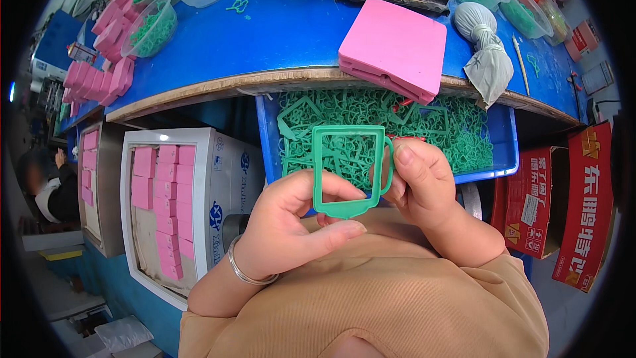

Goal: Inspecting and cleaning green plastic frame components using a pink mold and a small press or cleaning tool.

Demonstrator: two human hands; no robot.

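Note:
A green mug-shaped wax-like frame [317,166], an open square with a side loop, is held upright before me. My left hand [291,222] grips its lower left, fingers behind it and thumb stretched along below. At the frame's right, my right hand [424,182] pinches the side loop between thumb and fingers. A bit of red shows just behind the right fingertips; I cannot make out what it belongs to. Right below the table edge, behind the frame, a blue tray [500,169] holds a heap of thin green pieces [457,142] and several larger green outlines.
On the blue table [265,40], a pink block mould [394,46] overhangs the wooden edge, beside a tied grey cloth bag [487,46] and a thin stick [521,63]. Plastic bowls [152,30] hold green pieces. Left stands a white case [205,192] with pink blocks; right, red cartons [530,192].

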